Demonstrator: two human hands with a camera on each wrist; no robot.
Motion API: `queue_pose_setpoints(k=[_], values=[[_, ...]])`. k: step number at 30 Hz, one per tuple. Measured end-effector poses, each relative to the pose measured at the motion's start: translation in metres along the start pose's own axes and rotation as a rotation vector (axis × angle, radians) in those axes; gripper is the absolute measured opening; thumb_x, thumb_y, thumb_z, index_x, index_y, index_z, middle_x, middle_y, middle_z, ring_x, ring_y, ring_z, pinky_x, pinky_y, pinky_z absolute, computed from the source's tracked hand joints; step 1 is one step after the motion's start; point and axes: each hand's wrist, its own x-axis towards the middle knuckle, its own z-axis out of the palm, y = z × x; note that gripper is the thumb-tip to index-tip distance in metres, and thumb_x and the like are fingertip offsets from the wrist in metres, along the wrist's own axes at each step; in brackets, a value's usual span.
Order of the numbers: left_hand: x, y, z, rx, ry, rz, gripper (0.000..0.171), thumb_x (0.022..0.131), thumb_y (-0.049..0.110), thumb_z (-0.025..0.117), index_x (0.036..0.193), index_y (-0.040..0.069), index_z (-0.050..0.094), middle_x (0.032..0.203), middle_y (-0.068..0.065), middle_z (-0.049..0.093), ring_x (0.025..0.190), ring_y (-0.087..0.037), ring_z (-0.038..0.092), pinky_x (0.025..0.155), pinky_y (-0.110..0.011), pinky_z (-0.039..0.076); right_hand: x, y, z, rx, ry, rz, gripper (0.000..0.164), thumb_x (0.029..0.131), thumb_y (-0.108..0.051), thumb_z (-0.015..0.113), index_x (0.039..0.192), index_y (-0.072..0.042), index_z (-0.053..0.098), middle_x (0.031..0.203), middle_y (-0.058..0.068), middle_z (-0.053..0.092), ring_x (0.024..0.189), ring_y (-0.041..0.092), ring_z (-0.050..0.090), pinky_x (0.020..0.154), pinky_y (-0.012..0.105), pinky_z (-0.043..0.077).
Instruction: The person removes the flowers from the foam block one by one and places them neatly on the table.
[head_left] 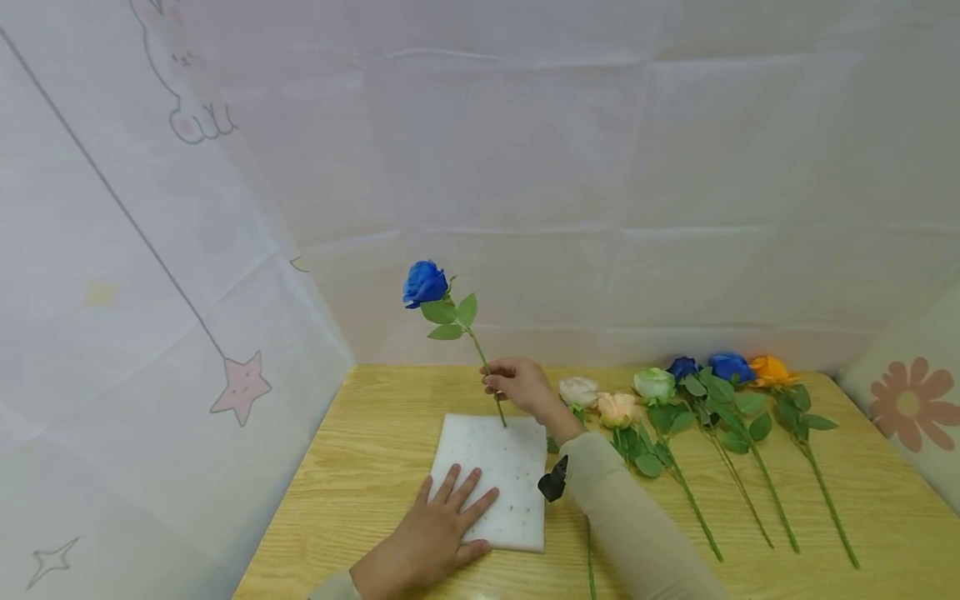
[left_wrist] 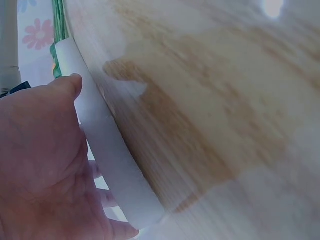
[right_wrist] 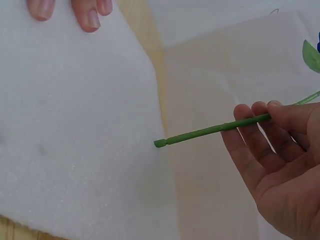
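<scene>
A blue artificial rose (head_left: 425,283) leans to the left, its green stem (right_wrist: 210,131) pinched between the thumb and fingers of my right hand (head_left: 519,385). The stem's cut lower end is at the far part of a white foam board (head_left: 491,433); whether it touches the surface I cannot tell. Small holes dot the board. My left hand (head_left: 435,533) lies with spread fingers on the board's near left part, pressing it to the table. In the left wrist view the thumb (left_wrist: 70,86) rests along the thick edge of the foam (left_wrist: 107,145).
Right of the board lie several artificial roses on the wooden table (head_left: 360,450): a cream one (head_left: 579,391), a peach one (head_left: 618,410), a pale green one (head_left: 654,385), two blue ones and an orange one (head_left: 772,371). A pale cloth wall (head_left: 510,208) stands behind the table.
</scene>
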Motion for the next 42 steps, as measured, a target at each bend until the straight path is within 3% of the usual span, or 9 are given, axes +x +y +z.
queue_pose_setpoints(k=[9,14,18,22,28,35,42], values=[[0.001,-0.003,-0.001,-0.039,-0.023,-0.004,0.071,0.100,0.068,0.034,0.162,0.034,0.024,0.168,-0.009,0.022,0.152,-0.044,0.021,0.110,-0.074,0.026,-0.002,-0.009,-0.012,0.084,0.043,-0.010,0.021,0.102,-0.013,0.061,0.119,-0.007,0.074,0.105,0.008,0.075,0.095,0.021,0.073,0.090,0.046,0.058],[0.002,-0.001,-0.005,-0.041,-0.044,-0.015,0.071,0.100,0.067,0.036,0.162,0.035,0.025,0.169,-0.007,0.021,0.153,-0.043,0.019,0.111,-0.072,0.027,-0.003,-0.025,-0.029,0.150,0.090,-0.086,0.022,0.103,-0.013,0.060,0.119,-0.005,0.072,0.110,0.014,0.073,0.097,0.023,0.072,0.093,0.048,0.057],[-0.001,0.001,-0.005,-0.036,-0.047,-0.022,0.071,0.099,0.067,0.039,0.161,0.034,0.027,0.168,-0.008,0.022,0.152,-0.043,0.021,0.111,-0.072,0.028,-0.008,-0.040,-0.046,0.104,0.096,-0.127,0.024,0.104,-0.015,0.060,0.123,-0.006,0.071,0.112,0.016,0.073,0.100,0.025,0.072,0.093,0.047,0.057],[-0.004,0.001,-0.003,-0.049,-0.046,-0.023,0.072,0.099,0.067,0.040,0.162,0.034,0.027,0.168,-0.008,0.021,0.152,-0.043,0.019,0.111,-0.072,0.027,-0.014,-0.044,-0.062,0.090,0.083,-0.103,0.030,0.103,-0.018,0.062,0.131,-0.011,0.069,0.113,0.013,0.073,0.102,0.026,0.072,0.094,0.047,0.056],[0.003,-0.007,0.008,-0.029,0.016,0.009,0.070,0.101,0.066,0.037,0.162,0.033,0.027,0.168,-0.008,0.022,0.152,-0.044,0.021,0.109,-0.072,0.029,-0.025,-0.048,-0.082,0.088,0.089,-0.115,0.034,0.103,-0.018,0.062,0.136,-0.012,0.065,0.119,0.020,0.071,0.102,0.026,0.072,0.093,0.047,0.057],[0.002,-0.002,0.003,-0.022,0.037,0.024,0.070,0.101,0.065,0.038,0.161,0.029,0.031,0.167,-0.012,0.026,0.149,-0.046,0.025,0.107,-0.073,0.032,-0.039,-0.036,-0.101,0.083,0.080,-0.100,0.041,0.103,-0.021,0.062,0.143,-0.012,0.059,0.117,0.014,0.072,0.104,0.030,0.072,0.089,0.044,0.059],[-0.001,-0.001,0.000,-0.041,0.025,0.009,0.070,0.101,0.064,0.039,0.161,0.029,0.032,0.166,-0.012,0.026,0.150,-0.047,0.023,0.108,-0.073,0.030,-0.056,-0.017,-0.125,0.094,0.087,-0.055,0.046,0.103,-0.020,0.062,0.147,-0.010,0.053,0.122,0.019,0.070,0.102,0.028,0.072,0.084,0.041,0.060]])
